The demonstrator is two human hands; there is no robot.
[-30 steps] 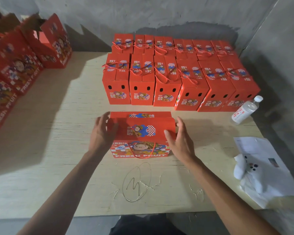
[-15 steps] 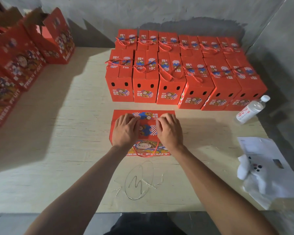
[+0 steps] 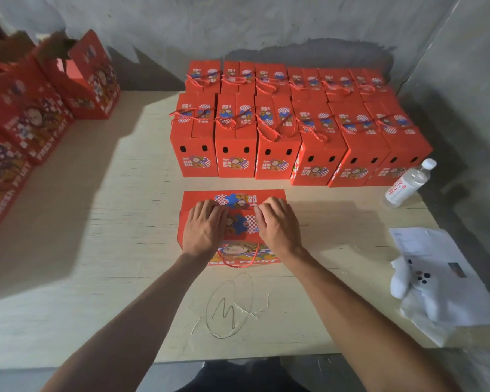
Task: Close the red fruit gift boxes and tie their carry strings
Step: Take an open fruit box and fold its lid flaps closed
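- A pale plywood table (image 3: 102, 250) fills most of the view, with scribbled pen marks (image 3: 229, 306) near its front edge.
- Rough grey plastered walls (image 3: 266, 21) meet in a corner at the far right.
- Light falls from the right front; a broad shadow covers the table's left side.

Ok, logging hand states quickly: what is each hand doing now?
Left hand: open, pressing flat on the box.
Right hand: open, pressing the same box.
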